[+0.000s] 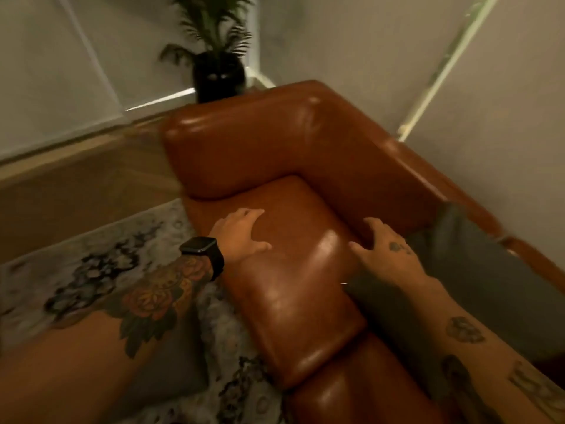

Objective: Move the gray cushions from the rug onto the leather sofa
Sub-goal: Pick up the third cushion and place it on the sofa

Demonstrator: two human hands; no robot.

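Observation:
The brown leather sofa (275,142) fills the middle of the view. One gray cushion (477,270) lies on the sofa at the right, against the backrest. A second gray cushion (171,362) rests on the patterned rug (76,264), partly hidden under my left forearm. My left hand (241,234) hovers over the near-left part of the leather seat pad with fingers spread and empty. My right hand (382,249) is open too, fingers apart, at the left edge of the cushion on the sofa.
A potted palm in a black pot (218,78) stands on the wooden floor (76,185) behind the sofa's armrest. White walls close the corner behind and to the right of the sofa.

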